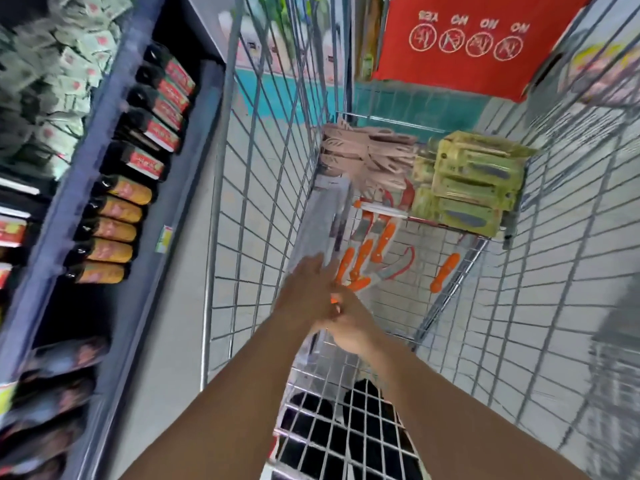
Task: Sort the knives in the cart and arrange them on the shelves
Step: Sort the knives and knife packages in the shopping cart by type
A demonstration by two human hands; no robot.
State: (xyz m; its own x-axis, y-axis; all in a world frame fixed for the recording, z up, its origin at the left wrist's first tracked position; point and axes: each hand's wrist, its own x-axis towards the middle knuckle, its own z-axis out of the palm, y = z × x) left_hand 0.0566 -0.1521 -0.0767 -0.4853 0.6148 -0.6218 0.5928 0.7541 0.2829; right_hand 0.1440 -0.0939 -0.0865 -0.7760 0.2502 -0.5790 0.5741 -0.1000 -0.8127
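Note:
Both my hands reach into a wire cart [263, 209]. On its floor lie several orange-handled knives [360, 261], one more orange knife [445, 273] to the right, a heap of beige-handled knives [363, 154] at the far end, and yellow-green knife packs [474, 185] stacked far right. A clear-wrapped flat pack [322, 220] leans along the cart's left wall. My left hand [308, 289] lies with fingers stretched against that pack. My right hand [349, 323] sits just under it, fingers curled round something small and orange; the frame is blurred, so what it holds is unclear.
A dark shelf [114, 174] on the left carries rows of packaged knives with red labels [162, 105] and orange labels [110, 233]. A red sign [471, 39] hangs over the cart's far end. Pale tiled floor [571, 237] shows through the wire.

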